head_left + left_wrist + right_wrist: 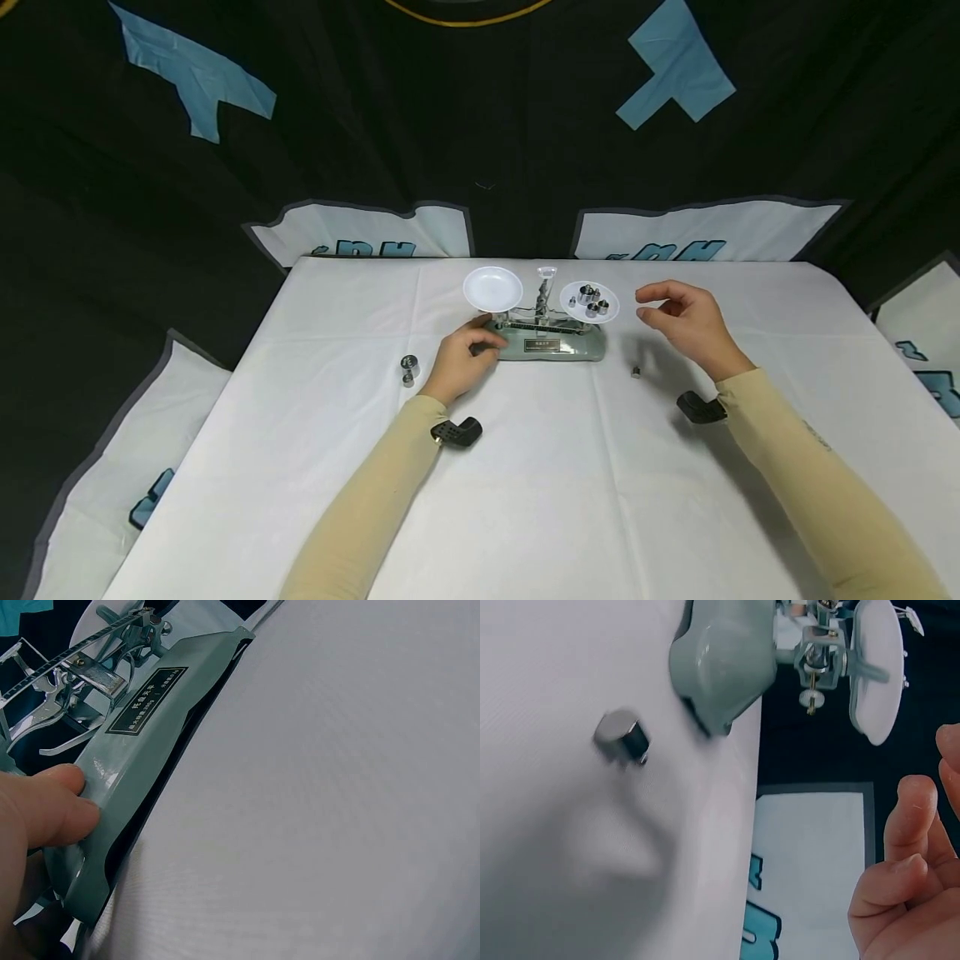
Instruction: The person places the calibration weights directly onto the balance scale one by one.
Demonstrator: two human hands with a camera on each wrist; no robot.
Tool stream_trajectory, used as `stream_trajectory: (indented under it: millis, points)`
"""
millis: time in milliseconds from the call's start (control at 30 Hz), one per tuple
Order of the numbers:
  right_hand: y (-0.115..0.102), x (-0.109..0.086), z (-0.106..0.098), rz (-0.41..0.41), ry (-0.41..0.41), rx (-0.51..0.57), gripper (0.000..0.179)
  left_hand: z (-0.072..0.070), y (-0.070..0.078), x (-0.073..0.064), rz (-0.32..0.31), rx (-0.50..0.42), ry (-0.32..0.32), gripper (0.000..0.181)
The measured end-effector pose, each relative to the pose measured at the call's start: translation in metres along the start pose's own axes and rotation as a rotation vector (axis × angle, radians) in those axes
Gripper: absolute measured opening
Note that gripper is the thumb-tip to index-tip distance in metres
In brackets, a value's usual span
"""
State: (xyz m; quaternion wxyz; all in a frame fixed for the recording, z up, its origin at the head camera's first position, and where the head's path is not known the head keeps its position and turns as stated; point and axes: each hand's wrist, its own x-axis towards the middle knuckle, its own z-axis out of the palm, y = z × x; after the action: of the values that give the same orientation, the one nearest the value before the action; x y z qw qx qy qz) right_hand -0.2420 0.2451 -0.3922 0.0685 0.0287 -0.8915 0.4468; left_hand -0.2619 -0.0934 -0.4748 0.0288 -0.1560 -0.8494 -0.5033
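Note:
A balance scale with a grey-green base (551, 346) stands on the table. My left hand (467, 358) grips the base's left end, thumb and fingertip on its surface in the left wrist view; the other fingers are mostly hidden. White and bare, the left pan (492, 289) sits above that hand. Several metal weights (587, 293) stand on the right pan (611, 310). Just right of that pan my right hand (686, 325) hovers with bent, parted fingers and holds nothing. Below it a small metal weight (622, 736) rests on the table.
Two more metal weights (408, 363) stand on the white tablecloth (525, 500), left of my left hand. Behind the table's far edge hangs a black cloth (525, 150) with blue and white patches.

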Motion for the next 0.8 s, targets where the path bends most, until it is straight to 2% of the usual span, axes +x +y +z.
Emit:
stream_trajectory:
  millis: [367,800]
  points:
    - [0.019,-0.014,-0.013,-0.019,-0.029,-0.041,0.028,0.0,0.0,0.001,0.01,0.009,0.007,0.018]
    - [0.043,-0.026,-0.005,-0.025,-0.113,-0.115,0.024,0.001,0.0,0.001,0.009,0.009,0.003,0.017]
